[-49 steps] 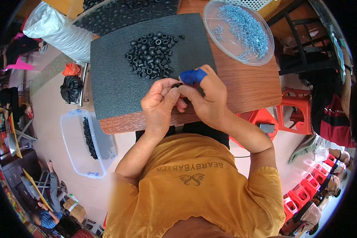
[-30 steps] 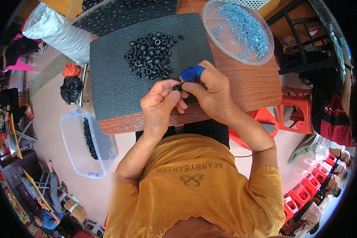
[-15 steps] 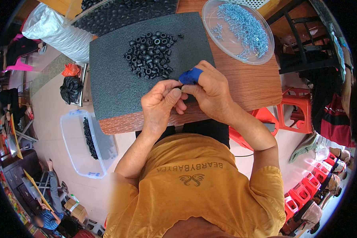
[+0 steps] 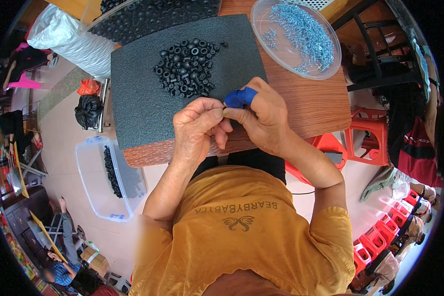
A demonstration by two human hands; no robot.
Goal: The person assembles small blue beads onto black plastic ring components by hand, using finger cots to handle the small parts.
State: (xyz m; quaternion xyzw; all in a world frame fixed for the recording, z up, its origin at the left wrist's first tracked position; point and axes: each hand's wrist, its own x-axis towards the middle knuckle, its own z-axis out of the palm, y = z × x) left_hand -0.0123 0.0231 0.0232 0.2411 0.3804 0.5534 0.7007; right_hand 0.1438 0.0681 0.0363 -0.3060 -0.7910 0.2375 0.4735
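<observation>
My left hand (image 4: 197,127) and my right hand (image 4: 265,116) meet fingertip to fingertip above the near edge of a dark textured mat (image 4: 143,116). Both are closed in a pinch, thumbs against index fingers. Blue tape (image 4: 240,97) wraps the right index finger. Between the fingertips is a small black part, now almost wholly covered by them. Just beyond the hands lies a loose pile of small black knob-like parts (image 4: 186,66), some round-headed, some showing ring-shaped ends.
A round clear shallow tray (image 4: 281,56) with small blue pieces sits right on the wooden table (image 4: 325,106). Behind the mat stands a clear bin (image 4: 148,22) of black parts. Another clear bin (image 4: 91,202) is on the floor at left. Red stools (image 4: 367,143) stand at right.
The fingertips have drawn tighter together, covering the dark part that showed between them. My left hand has shifted slightly left; the right hand has turned a little. The pile looks the same.
</observation>
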